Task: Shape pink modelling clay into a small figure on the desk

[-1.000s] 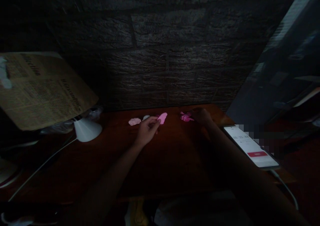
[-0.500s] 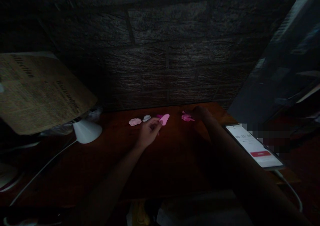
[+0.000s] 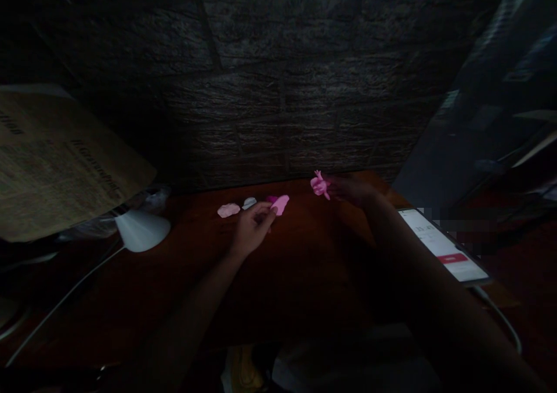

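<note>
My left hand [image 3: 255,223] pinches a flat pink petal-like piece [image 3: 282,205] between thumb and fingers. Just behind that piece a darker magenta piece [image 3: 272,198] shows in part. To the left lie a thin white piece [image 3: 249,203] and a pale pink piece with a wavy edge [image 3: 228,210]. My right hand [image 3: 350,190] grips a pink flower-like piece [image 3: 319,185] with spread lobes, raised near the back of the wooden table [image 3: 300,265]. Darkness hides most of the right fingers.
A lamp with a white cone base [image 3: 143,230] and a printed paper-like shade [image 3: 65,166] stands at the left, its white cord trailing forward. A phone [image 3: 441,245] with a lit screen and a cable lies at the right. A dark brick wall [image 3: 243,103] rises behind the table.
My right hand has lifted the pink flower-like piece up and turned it. My left hand keeps its pinch on the petal-like piece. The view has shifted slightly.
</note>
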A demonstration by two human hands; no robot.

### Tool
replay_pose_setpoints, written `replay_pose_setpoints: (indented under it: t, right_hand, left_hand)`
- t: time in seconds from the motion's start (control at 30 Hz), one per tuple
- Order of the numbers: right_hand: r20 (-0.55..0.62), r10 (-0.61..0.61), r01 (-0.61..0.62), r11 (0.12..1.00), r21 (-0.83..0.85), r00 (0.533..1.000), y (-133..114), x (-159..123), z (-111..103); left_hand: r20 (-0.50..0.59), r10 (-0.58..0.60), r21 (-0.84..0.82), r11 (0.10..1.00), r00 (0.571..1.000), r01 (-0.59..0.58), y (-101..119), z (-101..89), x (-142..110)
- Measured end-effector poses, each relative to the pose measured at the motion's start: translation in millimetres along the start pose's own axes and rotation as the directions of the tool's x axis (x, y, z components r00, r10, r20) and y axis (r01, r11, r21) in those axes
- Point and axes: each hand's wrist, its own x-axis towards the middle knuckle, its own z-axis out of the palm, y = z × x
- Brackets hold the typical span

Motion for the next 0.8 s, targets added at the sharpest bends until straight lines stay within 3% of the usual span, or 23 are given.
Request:
replay_pose_setpoints:
  t: [0.1,0.2,0.3,0.4,0.53,0.8]
  right_hand:
    - [-0.001,0.052,-0.052,0.996,0.072,0.999,-8.5,-2.9,0.4]
    - [-0.121,-0.031,0.042,0.995,0.087,0.992,-11.0,0.3,0.7]
    - [-0.296,-0.185,0.169,0.982,-0.080,0.937,-9.8,4.7,3.2]
    - [-0.406,-0.269,0.122,0.928,-0.352,0.874,-8.2,5.9,8.2]
    - [-0.390,-0.310,0.066,0.848,-0.527,0.867,-6.5,2.9,14.9]
    - [-0.335,-0.313,0.059,0.801,-0.595,0.889,-2.3,0.6,17.0]
  left_hand:
    - [-0.006,0.015,0.027,1.000,1.000,-0.015,0.6,-0.9,0.6]
    - [-0.002,0.008,0.027,1.000,1.000,-0.008,-0.4,-0.5,0.6]
    - [-0.001,0.002,0.017,1.000,1.000,-0.002,-2.2,0.5,0.2]
    - [-0.003,0.020,0.018,1.000,1.000,-0.020,-3.1,0.7,-0.1]
    - [0.003,0.024,0.019,1.000,1.000,-0.024,-1.6,0.4,-0.3]
    - [0.010,0.013,0.006,1.000,1.000,-0.013,2.8,0.7,-0.6]
